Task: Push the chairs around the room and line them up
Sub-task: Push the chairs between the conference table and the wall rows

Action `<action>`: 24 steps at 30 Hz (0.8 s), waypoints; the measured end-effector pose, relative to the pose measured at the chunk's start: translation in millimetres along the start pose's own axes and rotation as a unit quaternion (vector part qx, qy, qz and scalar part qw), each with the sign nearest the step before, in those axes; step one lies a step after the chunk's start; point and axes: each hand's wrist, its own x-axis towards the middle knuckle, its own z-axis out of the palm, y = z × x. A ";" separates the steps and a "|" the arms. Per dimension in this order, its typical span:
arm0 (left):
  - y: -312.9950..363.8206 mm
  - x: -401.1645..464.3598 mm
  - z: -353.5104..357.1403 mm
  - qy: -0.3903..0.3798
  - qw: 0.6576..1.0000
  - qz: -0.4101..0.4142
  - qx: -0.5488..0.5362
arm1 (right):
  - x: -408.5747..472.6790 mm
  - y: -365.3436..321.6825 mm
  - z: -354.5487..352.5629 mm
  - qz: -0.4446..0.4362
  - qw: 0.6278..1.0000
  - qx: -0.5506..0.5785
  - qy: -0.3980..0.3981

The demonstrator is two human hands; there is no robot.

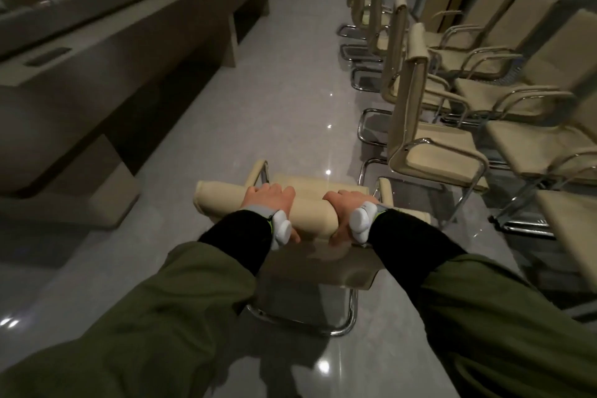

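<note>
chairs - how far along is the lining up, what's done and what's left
Done: a row of chairs already stands in line along the right. In hand: left hand and right hand both grip the backrest of one chair on the open floor. Left: sliding it into the row.

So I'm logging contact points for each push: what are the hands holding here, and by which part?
Both the left hand and right hand hold the chair by the padded top of its backrest.

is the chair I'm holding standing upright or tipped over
Upright: the chair stands on its chrome base on the floor, both hands gripping its backrest top.
</note>
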 end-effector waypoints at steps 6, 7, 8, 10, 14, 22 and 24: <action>4.2 -31.8 11.6 -0.002 1.000 -0.026 -0.005 | -19.7 -12.4 10.2 -0.023 1.000 -0.017 0.011; 6.0 -39.4 14.2 -0.002 1.000 -0.030 -0.005 | -25.9 -15.1 13.6 -0.024 0.999 -0.023 0.015; 7.6 -45.7 16.9 0.000 0.999 -0.034 -0.006 | -31.2 -17.6 16.8 -0.023 0.999 -0.026 0.018; 12.2 -60.9 22.8 0.009 0.999 -0.042 -0.005 | -44.1 -22.9 22.5 -0.023 0.999 -0.027 0.018; 22.5 -99.3 35.3 0.027 0.998 -0.055 -0.006 | -73.2 -35.0 33.6 -0.032 0.998 -0.043 0.018; 50.6 -153.6 51.7 0.003 0.995 -0.096 -0.029 | -116.1 -41.7 52.8 -0.066 0.995 -0.072 0.015; 58.5 -162.8 52.7 0.006 0.994 -0.107 -0.029 | -123.0 -39.6 54.6 -0.080 0.993 -0.080 0.017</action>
